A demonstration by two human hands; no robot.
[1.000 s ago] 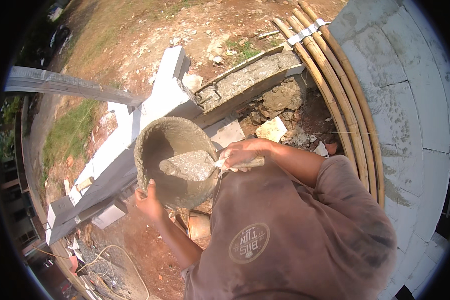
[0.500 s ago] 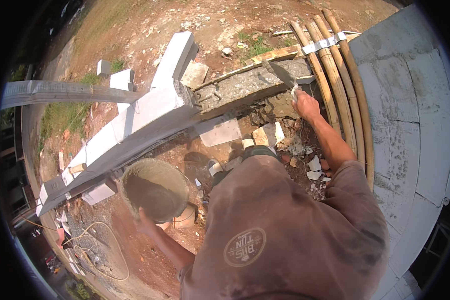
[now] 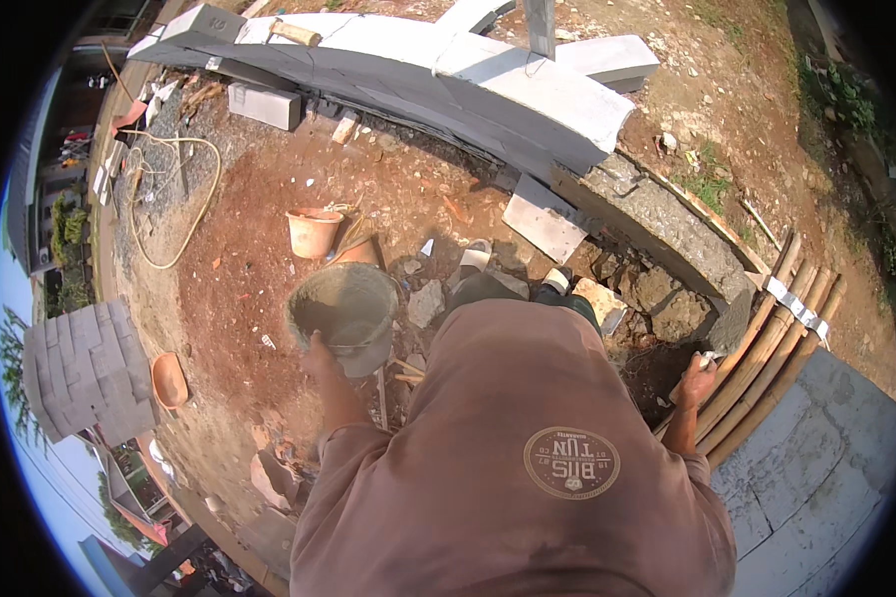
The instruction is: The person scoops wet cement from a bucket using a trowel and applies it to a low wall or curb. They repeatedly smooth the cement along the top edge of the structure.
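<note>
My left hand grips the near rim of a round mortar bucket, grey and crusted. Grey mortar lines its inside, though how much it holds I cannot tell. Out to the right, my right hand is closed round the pale handle of a trowel. The trowel's grey blade points away from me, up against the end of a low concrete beam with a rough top. Bamboo poles, strapped with a pale metal band, stand just right of that hand.
A white block wall curves across the far side, with a wooden-handled tool on top. An orange bucket, loose blocks and rubble lie on the ground. A hose loops at left; a grey block wall rises at right.
My view has swung left, so the wall and beam sit farther right. My right hand and the trowel have come down from the beam's top to its end. My left hand keeps the bucket.
</note>
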